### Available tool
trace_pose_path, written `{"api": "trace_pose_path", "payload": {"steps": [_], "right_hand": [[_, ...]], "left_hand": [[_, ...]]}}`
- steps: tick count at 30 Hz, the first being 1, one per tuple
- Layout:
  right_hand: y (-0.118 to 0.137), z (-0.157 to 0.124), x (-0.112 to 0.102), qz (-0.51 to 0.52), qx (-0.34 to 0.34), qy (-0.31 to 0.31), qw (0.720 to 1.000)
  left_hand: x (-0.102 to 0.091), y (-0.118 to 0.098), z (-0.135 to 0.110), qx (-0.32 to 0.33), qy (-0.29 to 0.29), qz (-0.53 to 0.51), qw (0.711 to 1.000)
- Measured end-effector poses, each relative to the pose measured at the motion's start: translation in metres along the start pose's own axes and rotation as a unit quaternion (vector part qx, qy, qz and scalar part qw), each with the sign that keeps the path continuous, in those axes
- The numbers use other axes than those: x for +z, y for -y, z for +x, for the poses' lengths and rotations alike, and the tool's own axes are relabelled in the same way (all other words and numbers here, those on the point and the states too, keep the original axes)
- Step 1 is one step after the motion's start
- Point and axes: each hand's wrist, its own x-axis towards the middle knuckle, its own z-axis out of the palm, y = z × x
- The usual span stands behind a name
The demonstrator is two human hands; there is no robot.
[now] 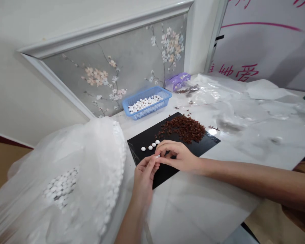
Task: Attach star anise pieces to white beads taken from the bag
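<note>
Over the black mat (165,174), both hands meet at a small white ball (157,156), mostly hidden by fingers. My left hand (144,170) pinches it from below and the left. From the right, my right hand (177,156) closes its thumb and forefinger on the same ball; whether it also has a tiny piece there I cannot make out. Just beyond the fingertips, several white balls (150,147) lie in a short row, with small brown bits beside them. A heap of reddish-brown, star-shaped pieces (186,128) covers the mat's far part.
A blue plastic basket (152,111) of white balls stands by the wall. At left, a large clear plastic bag (99,162) holds many more. Loose plastic sheeting (226,91) and a purple packet (178,80) lie at the back. Stray brown pieces (214,128) dot the white table (193,203).
</note>
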Motion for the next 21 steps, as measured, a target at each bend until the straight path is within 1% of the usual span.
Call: {"api": "trace_pose_path", "payload": {"steps": [9,14,16,18,20,21], "right_hand": [[-0.0023,-0.0009,0.0006,-0.02,-0.022,-0.004,1.0],[-0.0047,-0.0004,-0.0016,-0.012,0.003,-0.025,1.0],[-0.0054,0.0011,-0.0031,-0.03,-0.002,-0.029,0.999],[-0.0054,0.0025,-0.0049,-0.061,-0.026,-0.02,0.998],[-0.0045,0.0034,-0.0074,-0.104,-0.054,0.0,0.993],[-0.0038,0.0037,-0.009,-0.13,-0.064,0.011,0.989]], "left_hand": [[0.0024,-0.002,0.0013,-0.009,-0.008,-0.017,1.0],[0.0021,-0.0037,0.0003,-0.017,-0.019,-0.024,0.999],[0.002,-0.0028,0.001,-0.019,-0.021,-0.024,0.999],[0.0022,-0.0008,0.002,-0.019,-0.021,-0.015,0.999],[0.0025,0.0001,0.0026,-0.016,-0.023,0.023,0.999],[0.0023,-0.0011,0.0025,-0.011,-0.023,0.061,0.998]]}}
